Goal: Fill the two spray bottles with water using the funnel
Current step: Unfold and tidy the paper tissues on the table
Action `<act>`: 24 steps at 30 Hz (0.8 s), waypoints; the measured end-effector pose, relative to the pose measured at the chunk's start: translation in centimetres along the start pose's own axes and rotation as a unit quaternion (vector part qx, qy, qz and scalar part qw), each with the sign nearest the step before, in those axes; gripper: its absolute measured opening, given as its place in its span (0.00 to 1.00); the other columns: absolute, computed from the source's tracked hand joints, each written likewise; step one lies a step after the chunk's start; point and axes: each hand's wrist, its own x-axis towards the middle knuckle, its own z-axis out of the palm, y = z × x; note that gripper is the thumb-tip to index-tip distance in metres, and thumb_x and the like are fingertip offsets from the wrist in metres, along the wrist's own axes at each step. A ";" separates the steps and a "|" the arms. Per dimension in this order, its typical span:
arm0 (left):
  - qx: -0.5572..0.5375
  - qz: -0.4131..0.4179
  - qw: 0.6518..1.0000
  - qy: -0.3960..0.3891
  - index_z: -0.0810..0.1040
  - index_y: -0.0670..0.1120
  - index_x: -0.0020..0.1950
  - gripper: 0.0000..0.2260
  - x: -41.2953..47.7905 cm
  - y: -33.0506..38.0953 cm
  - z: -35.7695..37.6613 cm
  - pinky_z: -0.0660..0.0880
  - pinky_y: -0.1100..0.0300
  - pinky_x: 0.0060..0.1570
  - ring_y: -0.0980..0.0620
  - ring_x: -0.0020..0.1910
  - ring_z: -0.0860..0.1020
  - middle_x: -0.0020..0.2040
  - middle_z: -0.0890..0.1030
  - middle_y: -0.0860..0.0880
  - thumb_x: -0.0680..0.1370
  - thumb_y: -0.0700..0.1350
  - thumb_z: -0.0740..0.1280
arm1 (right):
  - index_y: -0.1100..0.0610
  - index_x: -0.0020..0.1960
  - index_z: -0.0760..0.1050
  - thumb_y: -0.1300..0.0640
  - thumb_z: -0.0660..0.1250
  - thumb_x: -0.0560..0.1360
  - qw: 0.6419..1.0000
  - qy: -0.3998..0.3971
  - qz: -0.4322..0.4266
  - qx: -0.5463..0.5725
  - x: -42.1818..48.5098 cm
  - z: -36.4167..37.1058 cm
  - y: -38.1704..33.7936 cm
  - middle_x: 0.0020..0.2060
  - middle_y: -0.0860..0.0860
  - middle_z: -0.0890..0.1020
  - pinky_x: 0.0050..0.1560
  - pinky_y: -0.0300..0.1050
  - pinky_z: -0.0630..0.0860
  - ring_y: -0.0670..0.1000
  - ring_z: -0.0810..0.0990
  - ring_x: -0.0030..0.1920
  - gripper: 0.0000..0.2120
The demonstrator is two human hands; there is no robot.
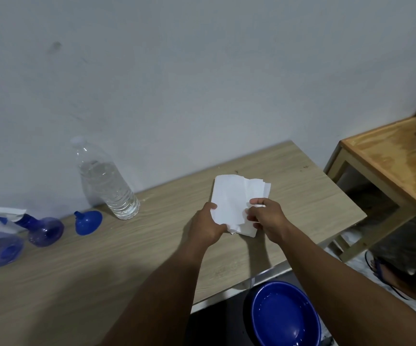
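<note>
Tissues first
Our left hand (208,227) gripped the tissue stack (234,196) near the table's (102,283) right edge, and our right hand (268,217) pinched a sheet, best peeled slowly. Spray bottles (44,231) and funnel (88,222) sat far left.

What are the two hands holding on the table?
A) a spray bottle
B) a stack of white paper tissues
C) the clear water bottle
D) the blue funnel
B: the left hand grips the near left edge of the stack of white paper tissues, and the right hand pinches its right side.
</note>
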 end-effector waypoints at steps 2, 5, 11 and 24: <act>0.035 0.028 0.999 0.009 0.70 0.59 0.65 0.31 -0.1 -0.1 0.3 0.77 0.48 0.55 0.46 0.57 0.77 0.60 0.77 0.51 0.64 0.58 0.76 | 0.57 0.54 0.77 0.68 0.70 0.73 1.000 -0.002 0.003 -0.001 0.1 0.0 0.0 0.44 0.56 0.81 0.37 0.44 0.71 0.53 0.79 0.40 0.12; 0.074 0.058 0.995 0.017 0.71 0.59 0.65 0.29 -0.2 -0.3 0.8 0.77 0.49 0.54 0.46 0.56 0.77 0.56 0.76 0.50 0.67 0.58 0.76 | 0.55 0.53 0.78 0.68 0.70 0.73 0.999 -0.030 0.023 0.029 0.1 0.0 -0.1 0.44 0.55 0.82 0.41 0.46 0.72 0.54 0.80 0.42 0.12; 0.112 0.065 0.990 0.054 0.76 0.55 0.61 0.20 0.0 -0.5 1.3 0.75 0.55 0.50 0.48 0.56 0.78 0.57 0.77 0.52 0.71 0.56 0.74 | 0.57 0.55 0.77 0.70 0.67 0.76 0.988 -0.078 0.053 0.124 0.2 -0.2 -0.2 0.49 0.58 0.82 0.47 0.52 0.80 0.58 0.82 0.49 0.12; 0.074 0.058 0.987 0.127 0.77 0.58 0.52 0.11 -0.3 -1.1 0.4 0.79 0.49 0.47 0.48 0.49 0.80 0.50 0.79 0.54 0.75 0.57 0.58 | 0.59 0.56 0.75 0.64 0.62 0.78 0.993 -0.067 0.052 0.077 -0.1 0.5 -0.4 0.46 0.59 0.80 0.55 0.52 0.75 0.58 0.80 0.51 0.08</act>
